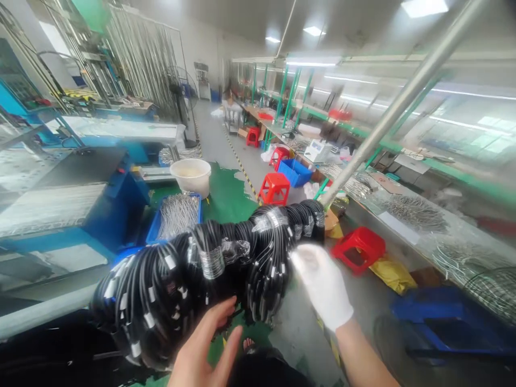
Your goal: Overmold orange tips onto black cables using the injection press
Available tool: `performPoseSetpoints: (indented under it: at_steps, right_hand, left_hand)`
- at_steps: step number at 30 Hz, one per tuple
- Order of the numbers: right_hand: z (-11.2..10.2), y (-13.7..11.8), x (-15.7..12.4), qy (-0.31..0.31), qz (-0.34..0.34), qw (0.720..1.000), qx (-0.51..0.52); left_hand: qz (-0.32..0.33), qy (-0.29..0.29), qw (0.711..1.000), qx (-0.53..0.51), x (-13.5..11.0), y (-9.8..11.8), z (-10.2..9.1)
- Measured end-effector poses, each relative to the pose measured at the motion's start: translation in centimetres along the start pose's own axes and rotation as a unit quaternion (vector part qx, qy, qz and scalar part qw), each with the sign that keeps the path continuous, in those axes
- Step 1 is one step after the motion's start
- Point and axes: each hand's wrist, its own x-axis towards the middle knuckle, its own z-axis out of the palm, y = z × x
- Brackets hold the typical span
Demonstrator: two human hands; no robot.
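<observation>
The bare left hand (207, 346) cups the black cable bundles (201, 274) from below, bearing their weight, while the gloved right hand (322, 290) grips them beside the metal pole (395, 107).

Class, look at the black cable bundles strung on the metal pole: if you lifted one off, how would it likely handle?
The black cable bundles would probably sag floppily, since their loops droop below the metal pole. Many dense coils suggest noticeable weight. The wrap bands likely keep the loops together, and the gloved right hand suggests grip helps.
</observation>
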Motion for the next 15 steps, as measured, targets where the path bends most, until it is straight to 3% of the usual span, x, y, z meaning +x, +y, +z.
performPoseSetpoints:
  at_steps: [5, 7, 11, 15]
  right_hand:
    - [2.8, 0.1, 0.2, 0.057, -0.102, 0.992, -0.048]
    - [3.8, -0.4, 0.8, 0.089, -0.138, 0.985, -0.044]
    - [4.2, -1.3, 2.3, 0.093, -0.121, 0.984, -0.09]
    - [2.2, -2.0, 3.9, 0.021, -0.098, 0.976, -0.193]
  left_hand:
    - [0.048, 0.104, 0.987, 0.113, 3.4, 1.4, 5.4]
    - [0.021, 0.14, 0.982, 0.123, 4.4, 2.2, 6.9]
    - [-0.097, 0.126, 0.986, 0.049, 5.3, 4.6, 8.3]
    - [-0.062, 0.072, 0.995, 0.031, 5.5, 6.3, 8.8]
